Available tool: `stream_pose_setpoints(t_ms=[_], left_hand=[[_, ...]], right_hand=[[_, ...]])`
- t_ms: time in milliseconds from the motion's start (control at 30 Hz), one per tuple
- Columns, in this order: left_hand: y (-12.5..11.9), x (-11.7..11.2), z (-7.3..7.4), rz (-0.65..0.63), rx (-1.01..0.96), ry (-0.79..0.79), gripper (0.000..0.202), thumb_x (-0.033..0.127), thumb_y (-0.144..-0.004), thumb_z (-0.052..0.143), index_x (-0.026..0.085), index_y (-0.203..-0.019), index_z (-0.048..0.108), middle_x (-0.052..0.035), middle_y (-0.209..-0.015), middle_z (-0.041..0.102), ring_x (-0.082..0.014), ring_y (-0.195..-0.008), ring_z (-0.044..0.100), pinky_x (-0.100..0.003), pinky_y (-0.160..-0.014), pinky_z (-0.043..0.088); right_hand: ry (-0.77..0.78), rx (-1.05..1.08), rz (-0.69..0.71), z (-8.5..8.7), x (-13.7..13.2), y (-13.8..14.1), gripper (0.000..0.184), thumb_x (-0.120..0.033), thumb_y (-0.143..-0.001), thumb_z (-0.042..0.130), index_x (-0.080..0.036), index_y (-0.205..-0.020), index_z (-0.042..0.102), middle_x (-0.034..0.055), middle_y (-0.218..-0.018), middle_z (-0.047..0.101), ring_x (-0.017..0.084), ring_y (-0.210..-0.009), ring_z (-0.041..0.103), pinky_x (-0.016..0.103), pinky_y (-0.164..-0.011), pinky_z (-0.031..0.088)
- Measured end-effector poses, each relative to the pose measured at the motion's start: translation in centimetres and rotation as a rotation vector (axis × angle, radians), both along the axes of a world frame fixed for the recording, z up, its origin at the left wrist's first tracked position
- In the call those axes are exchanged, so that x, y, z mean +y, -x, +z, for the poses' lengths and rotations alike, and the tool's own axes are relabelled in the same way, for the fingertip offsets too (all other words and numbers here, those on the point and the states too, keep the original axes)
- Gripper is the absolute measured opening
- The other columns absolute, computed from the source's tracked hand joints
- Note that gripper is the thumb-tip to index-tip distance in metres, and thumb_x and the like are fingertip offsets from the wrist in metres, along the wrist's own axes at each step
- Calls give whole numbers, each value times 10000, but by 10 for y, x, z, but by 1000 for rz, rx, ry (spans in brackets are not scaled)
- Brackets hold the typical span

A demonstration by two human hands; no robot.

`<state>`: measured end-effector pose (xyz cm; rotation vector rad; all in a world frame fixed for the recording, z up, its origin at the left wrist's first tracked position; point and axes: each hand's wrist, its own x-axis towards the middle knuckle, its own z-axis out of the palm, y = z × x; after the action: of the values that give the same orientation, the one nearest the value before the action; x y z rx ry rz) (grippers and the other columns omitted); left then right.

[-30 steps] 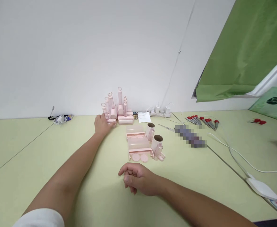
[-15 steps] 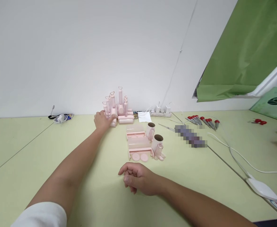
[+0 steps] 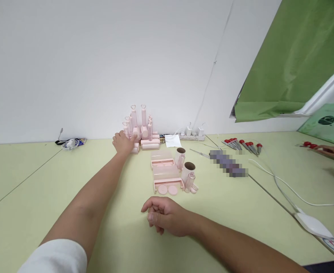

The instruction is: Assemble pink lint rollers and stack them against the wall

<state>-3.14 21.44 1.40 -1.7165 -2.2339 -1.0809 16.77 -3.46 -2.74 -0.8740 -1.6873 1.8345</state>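
My left hand [image 3: 123, 142] reaches far across the pale green table [image 3: 30, 197] to a cluster of pink plastic pieces with heart-topped posts [image 3: 141, 128] by the wall. Its fingers are closed round one pink piece at the cluster's left side. My right hand [image 3: 164, 217] rests on the table near me, fingers loosely curled, holding nothing. Just beyond it stand two pink trays with round discs [image 3: 167, 178] and two clear pink cups [image 3: 187, 171].
Red-handled tools [image 3: 242, 146] lie at the right, beside a blurred patch. A white cable and adapter [image 3: 312, 223] run along the right edge. Another person's hand [image 3: 333, 153] reaches in at far right. A power strip [image 3: 192, 133] and a coiled cable [image 3: 70, 143] sit by the wall.
My left hand has pushed further into the pink cluster and closed on a piece. The other person's hand has come further in from the right. My right hand stayed put.
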Motion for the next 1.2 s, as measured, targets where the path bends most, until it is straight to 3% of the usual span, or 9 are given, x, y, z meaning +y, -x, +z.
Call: stream_pose_setpoints(t_ms=[167,367,667,833,1067,1200], left_hand=[[-2,-5,-4,40,-23,-32,648,593,-834,555,113,-1267,515,-219,-1280,523,-382,-1210,487,-483,-971,424],[-1,-7,1,-26,-279,83,694,676,-758,588,171,-1232,546,-201,-1318,471,-331,-964,637,-436,-777,507],[5,4,-7,-69,-360,48,375,532,-861,505,218,-1020,634,-103,-1057,655,-265,-982,630,-390,-845,489],[5,13,-10,-85,-426,52,423,539,-874,491,194,-1087,611,-113,-1035,672,-265,-955,646,-390,-779,506],[2,15,-9,-115,-507,59,526,556,-904,442,159,-1240,525,-141,-1159,627,-208,-773,675,-340,-620,535],[1,4,-5,-90,-465,17,555,519,-911,453,143,-1318,430,-168,-1234,563,-223,-913,656,-359,-718,548]], right_hand=[[-3,-12,7,0,0,-1,502,-583,-821,670,-174,-1103,602,-1,-816,598,75,-576,542,233,-542,474],[5,-30,1,2,0,-1,499,-583,-811,681,-177,-1089,604,-11,-802,590,68,-562,534,224,-540,460],[-2,-42,11,3,-1,-1,475,-563,-825,676,-178,-1094,603,-12,-805,581,72,-578,541,226,-548,468],[-6,-35,17,3,-1,-1,461,-547,-830,679,-178,-1096,604,-20,-786,569,74,-579,541,228,-554,475],[-27,-49,21,6,-2,-1,430,-521,-837,681,-177,-1086,611,-30,-755,541,79,-581,531,235,-557,481],[-34,-57,29,7,-2,-1,412,-504,-845,677,-182,-1093,608,-29,-764,551,76,-585,526,232,-565,480]])
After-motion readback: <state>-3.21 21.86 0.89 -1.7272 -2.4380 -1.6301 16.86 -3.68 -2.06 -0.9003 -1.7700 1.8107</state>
